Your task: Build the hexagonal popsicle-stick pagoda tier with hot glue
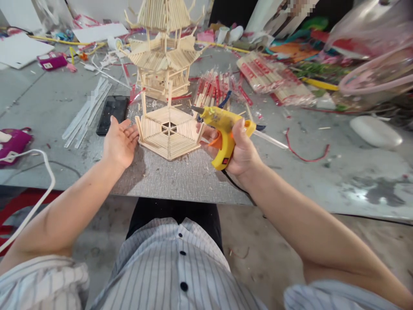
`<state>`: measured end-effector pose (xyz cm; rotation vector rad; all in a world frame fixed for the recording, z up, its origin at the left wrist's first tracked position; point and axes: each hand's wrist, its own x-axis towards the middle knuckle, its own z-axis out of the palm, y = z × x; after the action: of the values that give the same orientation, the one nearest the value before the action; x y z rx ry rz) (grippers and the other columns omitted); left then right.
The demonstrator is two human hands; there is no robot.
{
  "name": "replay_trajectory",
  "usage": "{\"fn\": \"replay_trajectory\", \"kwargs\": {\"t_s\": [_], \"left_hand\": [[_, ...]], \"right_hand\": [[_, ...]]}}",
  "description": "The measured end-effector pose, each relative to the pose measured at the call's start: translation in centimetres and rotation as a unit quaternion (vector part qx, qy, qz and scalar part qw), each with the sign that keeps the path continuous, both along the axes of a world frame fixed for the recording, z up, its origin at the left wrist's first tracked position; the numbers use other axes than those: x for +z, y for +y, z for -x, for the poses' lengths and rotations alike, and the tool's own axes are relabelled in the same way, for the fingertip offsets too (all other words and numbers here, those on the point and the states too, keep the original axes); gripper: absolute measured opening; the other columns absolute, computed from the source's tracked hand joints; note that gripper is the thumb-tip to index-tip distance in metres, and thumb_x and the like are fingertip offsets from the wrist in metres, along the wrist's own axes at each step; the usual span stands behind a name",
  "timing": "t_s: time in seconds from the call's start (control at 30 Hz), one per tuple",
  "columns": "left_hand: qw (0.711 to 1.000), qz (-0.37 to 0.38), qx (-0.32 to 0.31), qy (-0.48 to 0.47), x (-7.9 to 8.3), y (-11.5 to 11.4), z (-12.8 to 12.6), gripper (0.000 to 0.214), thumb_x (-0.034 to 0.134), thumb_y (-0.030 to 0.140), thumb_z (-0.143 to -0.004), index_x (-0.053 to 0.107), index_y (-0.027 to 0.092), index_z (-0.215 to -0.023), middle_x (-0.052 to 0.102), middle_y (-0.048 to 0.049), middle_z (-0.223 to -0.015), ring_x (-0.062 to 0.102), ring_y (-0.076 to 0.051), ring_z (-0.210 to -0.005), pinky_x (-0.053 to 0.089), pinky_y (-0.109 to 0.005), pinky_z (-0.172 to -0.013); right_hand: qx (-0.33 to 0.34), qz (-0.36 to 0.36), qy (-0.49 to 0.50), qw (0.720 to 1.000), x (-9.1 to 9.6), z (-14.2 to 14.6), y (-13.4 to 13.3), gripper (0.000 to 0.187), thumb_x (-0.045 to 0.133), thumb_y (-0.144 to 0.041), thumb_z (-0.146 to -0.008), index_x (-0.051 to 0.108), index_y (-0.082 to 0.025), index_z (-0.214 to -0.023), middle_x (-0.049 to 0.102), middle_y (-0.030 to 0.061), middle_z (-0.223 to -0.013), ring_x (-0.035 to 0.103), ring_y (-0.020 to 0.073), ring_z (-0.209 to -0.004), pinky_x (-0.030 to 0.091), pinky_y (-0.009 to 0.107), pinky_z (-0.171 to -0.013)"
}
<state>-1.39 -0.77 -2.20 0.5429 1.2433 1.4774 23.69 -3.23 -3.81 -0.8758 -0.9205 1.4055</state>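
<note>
A hexagonal frame of thin wooden sticks (pixel 170 147) lies before me, with a small hole at its centre and short posts rising from its corners. At its left side is my left hand (pixel 120 140), palm turned inward and fingers apart, holding nothing; whether the fingertips touch the frame I cannot tell. My right hand (pixel 241 148) grips a yellow glue gun (pixel 222 122) with an orange trigger and a clear glue stick in its back. The gun's nozzle points left, above the frame's right rear side. Some right fingers are partly hidden behind the gun.
Behind the frame stands a tiered stick pagoda (pixel 166 56). A black phone (pixel 112 115) and clear glue sticks (pixel 87 112) lie left. Packs of sticks (pixel 264 73), a red wire (pixel 306 160) and a white computer mouse (pixel 376 131) are on the right. A white cable (pixel 48 168) crosses the left edge.
</note>
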Motion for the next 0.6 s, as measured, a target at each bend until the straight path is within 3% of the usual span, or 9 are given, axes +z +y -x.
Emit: {"fn": "replay_trajectory", "kwargs": {"t_s": [0.1, 0.2, 0.27, 0.33, 0.37, 0.47, 0.5, 0.6], "left_hand": [[0.999, -0.017, -0.007, 0.045, -1.2, 1.0, 1.3, 0.061, 0.031, 0.072, -0.088, 0.058, 0.017, -0.094, 0.065, -0.0088, -0.096, 0.061, -0.022, -0.099, 0.046, -0.036, -0.089], [0.981, -0.121, 0.037, 0.148, -2.0, 1.2, 2.8, 0.053, 0.037, 0.069, -0.089, 0.058, 0.022, -0.101, 0.064, -0.0031, -0.107, 0.059, -0.018, -0.101, 0.046, -0.034, -0.085], [0.923, -0.277, 0.063, 0.259, -1.6, 0.5, 3.0, 0.036, 0.045, 0.057, -0.092, 0.057, 0.028, -0.109, 0.062, 0.0034, -0.112, 0.056, -0.015, -0.105, 0.045, -0.033, -0.086], [0.810, -0.470, 0.099, 0.335, -0.4, -0.9, 2.0, 0.034, 0.058, 0.050, -0.088, 0.059, 0.029, -0.114, 0.059, 0.0051, -0.120, 0.054, -0.015, -0.111, 0.045, -0.033, -0.088], [0.767, -0.525, 0.098, 0.357, 0.4, -1.7, 1.1, 0.030, 0.054, 0.047, -0.091, 0.061, 0.027, -0.112, 0.059, 0.0024, -0.119, 0.054, -0.016, -0.111, 0.046, -0.034, -0.086], [0.714, -0.527, -0.034, 0.460, 2.2, -4.2, -2.3, 0.014, 0.056, 0.024, -0.090, 0.065, 0.022, -0.100, 0.065, -0.0031, -0.107, 0.060, -0.016, -0.103, 0.049, -0.033, -0.087], [0.676, -0.552, -0.071, 0.483, 2.5, -4.7, -3.3, 0.012, 0.056, 0.021, -0.089, 0.065, 0.021, -0.096, 0.066, -0.0032, -0.101, 0.062, -0.012, -0.088, 0.051, -0.028, -0.075], [0.652, -0.552, -0.144, 0.500, 2.3, -4.8, -5.6, 0.011, 0.052, 0.018, -0.089, 0.062, 0.019, -0.095, 0.065, -0.0027, -0.091, 0.057, -0.008, -0.067, 0.047, -0.022, -0.056]], "right_hand": [[0.012, 0.037, 0.028, 0.999, 0.7, -1.0, 0.6, 0.060, 0.073, -0.076, -0.049, 0.067, -0.026, -0.081, 0.069, 0.0026, -0.095, 0.062, 0.0230, -0.108, 0.056, 0.035, -0.078], [-0.069, 0.029, 0.007, 0.997, 2.1, -3.6, 1.7, 0.063, 0.073, -0.079, -0.040, 0.059, -0.020, -0.060, 0.066, 0.0036, -0.085, 0.064, 0.0180, -0.079, 0.054, 0.033, -0.064], [-0.143, 0.051, -0.006, 0.988, 3.1, -6.0, 2.6, 0.057, 0.067, -0.076, -0.058, 0.056, -0.020, -0.059, 0.058, 0.0001, -0.066, 0.058, 0.0137, -0.061, 0.051, 0.034, -0.059], [-0.191, 0.087, -0.041, 0.977, 3.6, -8.8, 3.2, 0.057, 0.041, -0.068, -0.086, 0.055, -0.020, -0.060, 0.053, 0.0004, -0.058, 0.056, 0.0129, -0.054, 0.048, 0.035, -0.058], [-0.213, 0.106, -0.060, 0.969, 3.6, -10.3, 3.4, 0.059, 0.030, -0.061, -0.094, 0.055, -0.019, -0.061, 0.052, 0.0013, -0.057, 0.056, 0.0129, -0.052, 0.047, 0.034, -0.056], [-0.230, 0.182, -0.118, 0.949, 2.7, -14.4, 3.6, 0.062, 0.022, -0.056, -0.097, 0.057, -0.019, -0.062, 0.050, 0.0019, -0.057, 0.052, 0.0122, -0.047, 0.044, 0.034, -0.052], [-0.229, 0.198, -0.126, 0.945, 2.2, -15.5, 3.6, 0.059, 0.026, -0.057, -0.096, 0.058, -0.020, -0.063, 0.051, 0.0019, -0.057, 0.050, 0.0114, -0.046, 0.043, 0.033, -0.050], [-0.230, 0.212, -0.182, 0.932, 0.8, -18.0, 3.2, 0.052, 0.034, -0.057, -0.094, 0.058, -0.021, -0.066, 0.050, 0.0015, -0.055, 0.046, 0.0097, -0.042, 0.040, 0.027, -0.044]]}}
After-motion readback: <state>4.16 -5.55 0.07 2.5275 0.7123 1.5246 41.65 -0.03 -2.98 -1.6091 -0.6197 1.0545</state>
